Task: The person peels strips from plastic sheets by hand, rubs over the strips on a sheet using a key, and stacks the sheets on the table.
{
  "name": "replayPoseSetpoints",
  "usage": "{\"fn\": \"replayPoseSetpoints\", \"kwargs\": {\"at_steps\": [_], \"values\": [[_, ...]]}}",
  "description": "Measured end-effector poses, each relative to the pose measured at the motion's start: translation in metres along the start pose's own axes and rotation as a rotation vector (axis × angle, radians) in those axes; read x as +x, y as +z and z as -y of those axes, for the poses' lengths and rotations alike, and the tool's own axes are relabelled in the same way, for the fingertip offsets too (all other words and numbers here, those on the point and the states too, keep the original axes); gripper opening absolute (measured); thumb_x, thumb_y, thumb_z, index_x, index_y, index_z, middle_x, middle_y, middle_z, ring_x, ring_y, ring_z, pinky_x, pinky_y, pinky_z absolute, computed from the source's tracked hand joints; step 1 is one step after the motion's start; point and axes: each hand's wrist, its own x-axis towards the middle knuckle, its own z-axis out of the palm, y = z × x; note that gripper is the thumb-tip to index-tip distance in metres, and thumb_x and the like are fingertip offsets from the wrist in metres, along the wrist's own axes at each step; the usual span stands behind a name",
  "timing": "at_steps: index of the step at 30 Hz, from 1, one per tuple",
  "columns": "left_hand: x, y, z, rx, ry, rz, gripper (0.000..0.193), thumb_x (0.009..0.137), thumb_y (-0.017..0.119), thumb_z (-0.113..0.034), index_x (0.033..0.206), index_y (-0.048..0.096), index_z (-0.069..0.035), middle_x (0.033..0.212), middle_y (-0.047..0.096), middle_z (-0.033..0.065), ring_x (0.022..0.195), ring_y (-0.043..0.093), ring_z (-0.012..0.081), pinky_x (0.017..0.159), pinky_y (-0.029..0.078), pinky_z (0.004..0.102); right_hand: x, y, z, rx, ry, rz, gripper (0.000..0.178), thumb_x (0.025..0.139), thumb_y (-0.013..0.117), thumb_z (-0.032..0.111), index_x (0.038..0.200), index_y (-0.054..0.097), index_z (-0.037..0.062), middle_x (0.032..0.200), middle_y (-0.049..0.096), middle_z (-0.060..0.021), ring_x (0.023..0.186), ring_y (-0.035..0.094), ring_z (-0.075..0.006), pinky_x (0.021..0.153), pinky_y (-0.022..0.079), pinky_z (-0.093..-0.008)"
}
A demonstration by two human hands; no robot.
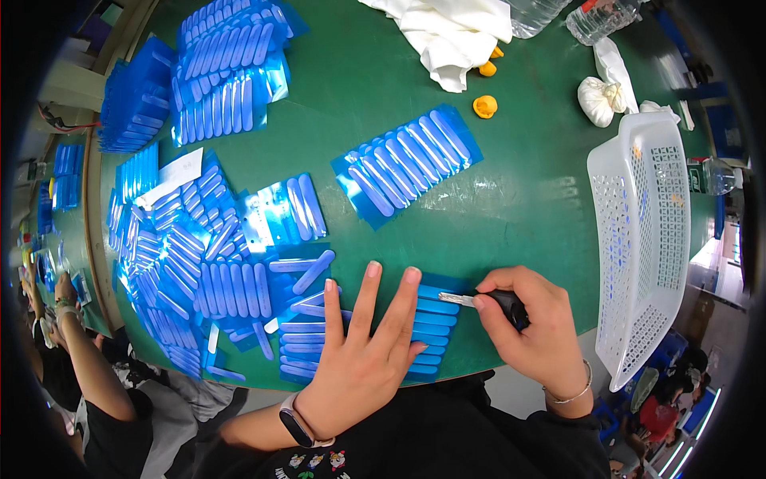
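Note:
Spread flat with its fingers apart, my left hand (pixel 363 347) presses on a blue sheet of parallel strips (pixel 431 339) near the table's front edge. More blue strips (pixel 302 349) show on the other side of that hand. My right hand (pixel 535 319) is closed on a key (pixel 456 299) with a black head (pixel 511 307). The key's metal blade points left, over the upper right part of the sheet. Whether its tip touches the strips I cannot tell. Just up from my left hand's fingertips lie a few loose blue strips (pixel 313 271).
A heap of blue strip sheets (pixel 183 263) covers the table's left side, with stacks (pixel 223 72) behind it. One sheet (pixel 407 164) lies mid-table. A white perforated basket (pixel 630 263) stands at right. White cloth (pixel 439 36), orange lumps (pixel 485 106) and bottles (pixel 598 20) lie at the back.

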Motion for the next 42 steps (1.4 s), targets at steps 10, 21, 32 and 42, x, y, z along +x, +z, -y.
{"fn": "replayPoseSetpoints", "kwargs": {"at_steps": [10,21,32,42], "values": [[-0.001,0.005,0.005,0.001,0.065,0.002,0.051,0.08,0.068,-0.028,0.129,0.058,-0.02,0.15,0.032,0.0154,0.138,0.025,0.0453,0.105,0.018,0.0704,0.001,0.018,0.008,-0.282,-0.15,-0.071,0.013,0.079,0.07,0.004,0.084,0.058,0.0045,0.069,0.059,-0.007,0.056,0.057,-0.0242,0.052,0.044,-0.0349],[-0.002,0.011,-0.004,-0.066,0.009,-0.016,0.05,0.077,0.07,-0.038,0.126,0.059,-0.032,0.151,0.029,0.0186,0.139,0.023,0.0464,0.102,0.012,0.0751,-0.002,0.021,0.004,-0.239,-0.077,-0.055,0.013,0.081,0.069,0.005,0.083,0.056,0.0047,0.065,0.058,-0.0071,0.05,0.056,-0.024,0.047,0.044,-0.0337],[-0.002,0.011,-0.008,-0.06,-0.018,0.019,0.051,0.08,0.067,-0.039,0.13,0.056,-0.033,0.152,0.03,0.0128,0.14,0.023,0.0427,0.103,0.009,0.0745,0.003,0.019,0.003,-0.197,-0.092,-0.037,0.013,0.082,0.068,0.009,0.081,0.056,0.0063,0.066,0.059,-0.0071,0.052,0.058,-0.0258,0.049,0.045,-0.0345],[-0.001,0.009,-0.012,-0.019,-0.049,0.022,0.051,0.08,0.066,-0.044,0.129,0.056,-0.034,0.151,0.03,0.0174,0.139,0.024,0.0448,0.105,0.01,0.0723,0.004,0.021,0.004,-0.235,-0.124,-0.048,0.012,0.083,0.067,0.009,0.081,0.055,0.0063,0.067,0.057,-0.0074,0.053,0.058,-0.0265,0.051,0.045,-0.0357]]}}
